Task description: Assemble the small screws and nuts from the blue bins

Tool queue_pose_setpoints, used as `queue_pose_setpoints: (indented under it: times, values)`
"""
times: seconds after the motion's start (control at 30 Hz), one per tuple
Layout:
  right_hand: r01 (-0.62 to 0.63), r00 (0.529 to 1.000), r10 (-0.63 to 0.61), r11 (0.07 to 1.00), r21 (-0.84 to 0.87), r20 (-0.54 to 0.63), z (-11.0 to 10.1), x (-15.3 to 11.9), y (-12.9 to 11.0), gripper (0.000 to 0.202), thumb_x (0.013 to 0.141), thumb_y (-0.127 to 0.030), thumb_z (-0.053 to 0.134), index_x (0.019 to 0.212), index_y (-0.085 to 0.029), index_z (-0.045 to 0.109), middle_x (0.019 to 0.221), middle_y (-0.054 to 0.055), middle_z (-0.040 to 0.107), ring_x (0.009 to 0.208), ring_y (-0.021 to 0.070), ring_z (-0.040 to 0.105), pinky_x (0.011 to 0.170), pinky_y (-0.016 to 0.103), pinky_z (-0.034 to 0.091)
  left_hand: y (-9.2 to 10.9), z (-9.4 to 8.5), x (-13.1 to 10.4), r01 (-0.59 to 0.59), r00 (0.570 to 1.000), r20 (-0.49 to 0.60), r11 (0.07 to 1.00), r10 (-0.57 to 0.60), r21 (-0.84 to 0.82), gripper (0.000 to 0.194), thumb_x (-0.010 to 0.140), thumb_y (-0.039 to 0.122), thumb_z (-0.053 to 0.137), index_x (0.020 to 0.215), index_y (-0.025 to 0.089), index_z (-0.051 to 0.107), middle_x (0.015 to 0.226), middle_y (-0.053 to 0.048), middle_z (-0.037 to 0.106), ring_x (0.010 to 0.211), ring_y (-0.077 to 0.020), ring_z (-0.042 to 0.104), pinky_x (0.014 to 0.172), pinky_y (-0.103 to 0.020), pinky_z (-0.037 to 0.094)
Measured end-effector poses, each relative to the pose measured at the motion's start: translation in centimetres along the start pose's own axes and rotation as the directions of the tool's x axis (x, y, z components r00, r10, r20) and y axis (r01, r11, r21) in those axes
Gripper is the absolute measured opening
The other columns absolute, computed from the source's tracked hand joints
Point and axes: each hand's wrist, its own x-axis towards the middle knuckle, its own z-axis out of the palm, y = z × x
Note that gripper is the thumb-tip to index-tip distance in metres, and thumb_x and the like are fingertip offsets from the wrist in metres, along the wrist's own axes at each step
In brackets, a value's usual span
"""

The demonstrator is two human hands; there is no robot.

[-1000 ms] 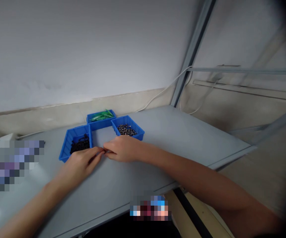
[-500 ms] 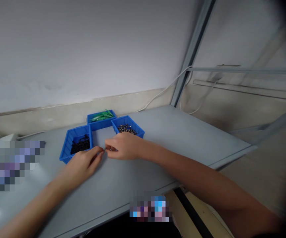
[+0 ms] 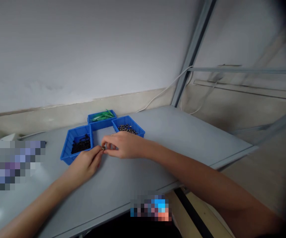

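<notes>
My left hand (image 3: 87, 162) and my right hand (image 3: 123, 144) meet at their fingertips above the grey table. Between them is a small metallic piece (image 3: 103, 148), mostly covered by the fingers, so its exact kind is hidden. Both hands are closed in a pinch on it. Just beyond my left hand stands a blue bin (image 3: 66, 150) holding small black parts (image 3: 82, 144). Behind my right hand, another blue bin (image 3: 140, 131) contains many small metal fittings (image 3: 126, 128). A third blue bin (image 3: 102, 124) at the back holds green pieces (image 3: 102, 115).
The grey table (image 3: 123, 185) runs along a wall. A metal frame post (image 3: 186, 72) rises at its back right corner, with a white cable (image 3: 158, 96) beside it. A blurred-out patch (image 3: 14, 165) covers the left side. Below the front edge is a yellowish surface (image 3: 202, 215).
My right hand has shifted slightly left, closer against my left fingertips, and its fingers have turned a little. The small piece stays between the hands. The bins remain in place.
</notes>
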Motion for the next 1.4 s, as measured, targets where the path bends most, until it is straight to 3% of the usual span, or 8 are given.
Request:
queue_pose_setpoints:
  times: [0.1,0.3,0.5,0.67,0.9,1.17,1.4]
  values:
    - [0.04,0.999,-0.04,0.999,0.031,0.005,0.03,0.11,0.03,0.011,0.084,-0.021,0.047,0.09,-0.014,0.054,0.077,0.002,0.062,0.069,0.0114,0.053,0.063,0.022,0.035,0.05,0.2,0.06,0.033,0.999,0.026,0.996,-0.031,-0.078,0.029,0.092,0.031,0.025,0.078,0.019,0.047,0.055,0.003,0.051,0.048,-0.0126,0.049,0.051,-0.023,0.037]
    - [0.006,1.0,-0.006,1.0,0.03,0.008,0.21,0.19,0.2,0.011,0.084,-0.021,0.047,0.089,-0.015,0.055,0.078,0.002,0.062,0.071,0.0126,0.054,0.064,0.023,0.036,-0.19,0.5,0.12,0.055,0.998,0.047,0.983,-0.047,-0.176,0.032,0.093,0.033,0.025,0.078,0.018,0.049,0.053,0.004,0.05,0.046,-0.0113,0.048,0.049,-0.022,0.038]
    - [-0.071,0.997,0.072,0.997,0.024,-0.034,0.1,0.14,0.01,0.012,0.082,-0.024,0.05,0.084,-0.015,0.057,0.076,0.003,0.064,0.069,0.0122,0.056,0.061,0.022,0.036,-0.27,0.02,0.12,0.014,0.996,-0.083,0.999,-0.018,-0.041,0.026,0.089,0.037,0.037,0.093,0.018,0.055,0.054,0.005,0.05,0.047,-0.0109,0.046,0.048,-0.02,0.035]
    - [-0.109,0.993,0.11,0.994,0.033,-0.032,0.13,0.18,-0.02,0.012,0.081,-0.025,0.051,0.081,-0.015,0.058,0.073,0.003,0.064,0.067,0.0126,0.057,0.06,0.022,0.037,-0.16,-0.09,-0.01,-0.024,0.995,-0.1,0.999,0.028,0.034,0.029,0.09,0.034,0.036,0.089,0.017,0.059,0.068,0.0,0.062,0.056,-0.0124,0.054,0.055,-0.022,0.038]
    - [-0.052,0.998,0.056,0.969,0.241,-0.007,-0.46,0.14,-0.28,0.018,0.082,-0.024,0.053,0.093,-0.012,0.059,0.081,0.005,0.066,0.076,0.0107,0.06,0.069,0.021,0.042,-0.23,0.34,0.09,0.02,0.999,-0.035,0.995,-0.023,-0.102,0.033,0.091,0.032,0.028,0.068,0.019,0.047,0.051,0.003,0.051,0.046,-0.0111,0.048,0.047,-0.021,0.037]
    - [-0.038,0.999,0.041,0.981,0.189,-0.014,-0.18,0.2,-0.05,0.017,0.083,-0.022,0.05,0.092,-0.013,0.059,0.082,0.006,0.067,0.075,0.0115,0.06,0.067,0.022,0.041,-0.44,0.81,0.19,0.076,0.997,0.042,0.962,-0.067,-0.264,0.03,0.092,0.035,0.025,0.073,0.02,0.042,0.051,0.005,0.048,0.042,-0.0098,0.046,0.047,-0.021,0.039]
    - [-0.017,0.998,0.022,0.996,0.084,-0.059,-0.26,0.04,-0.09,0.01,0.08,-0.021,0.05,0.085,-0.014,0.056,0.075,0.001,0.063,0.07,0.0106,0.056,0.066,0.021,0.038,0.16,0.2,0.06,0.055,0.998,0.04,0.983,-0.049,-0.177,0.032,0.092,0.037,0.03,0.074,0.018,0.049,0.053,0.005,0.049,0.047,-0.0106,0.047,0.05,-0.021,0.037]
